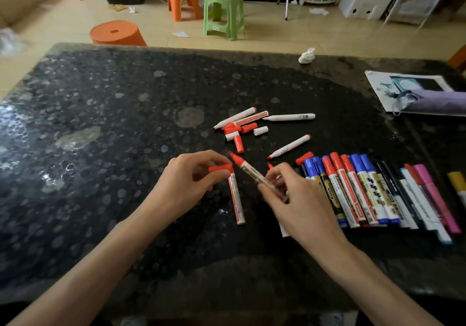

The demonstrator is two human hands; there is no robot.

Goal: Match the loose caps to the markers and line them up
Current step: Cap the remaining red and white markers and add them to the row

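The red cap is pinched between the thumb and curled fingers of the left hand, over the middle of the table. The right hand grips the uncapped red marker by its barrel, with the fingers closed around it. The tip is aimed up and left, close beside the cap. This alignment suits pressing the two together.

A second marker lies flat on the table directly below the cap. The capped row lies to the right, barrels side by side and caps pointing away. The unsorted pile of markers and caps lies farther out.

A small red tip shows beside the right fingers. Whether it belongs to another held marker cannot be determined. The right hand hides the left end of the row.
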